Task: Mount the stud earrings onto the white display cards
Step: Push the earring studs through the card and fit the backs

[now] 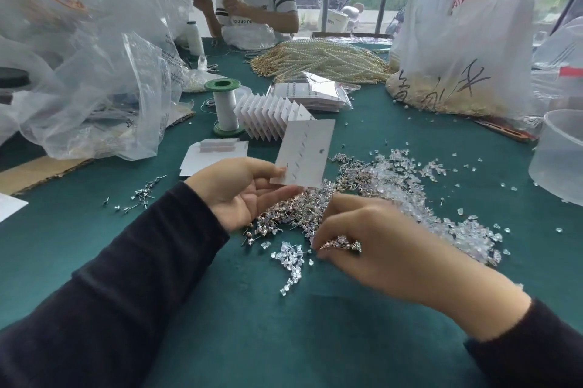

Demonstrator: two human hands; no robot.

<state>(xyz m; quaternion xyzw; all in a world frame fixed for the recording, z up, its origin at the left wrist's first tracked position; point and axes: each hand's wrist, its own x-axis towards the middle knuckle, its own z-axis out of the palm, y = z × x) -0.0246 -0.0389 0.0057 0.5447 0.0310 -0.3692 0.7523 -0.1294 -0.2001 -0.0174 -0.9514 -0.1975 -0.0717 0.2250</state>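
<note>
At nine o'clock of the green worktop (pixel 284 324) lay a small scatter of loose studs (pixel 138 196), and beyond it a flat stack of blank cards (pixel 217 145). The left hand (pixel 239 190) held one white display card (pixel 304 155) upright by its lower corner, the fingers (pixel 277 193) closed on the edge; the card seemed to carry one stud only. At twelve o'clock stood a fanned row of cards (pixel 271 116) beside a thread spool (pixel 224 106). Under the card, at the centre, spread the big pile of stud earrings (pixel 293 211), and clear backs (pixel 407 176) lay toward three o'clock. The right hand (pixel 375 245) was curled over the pile, fingers pinched on a few studs (pixel 340 244). In my judgement the step was picking a stud; next one post must be aligned with a card hole and pushed through.
</note>
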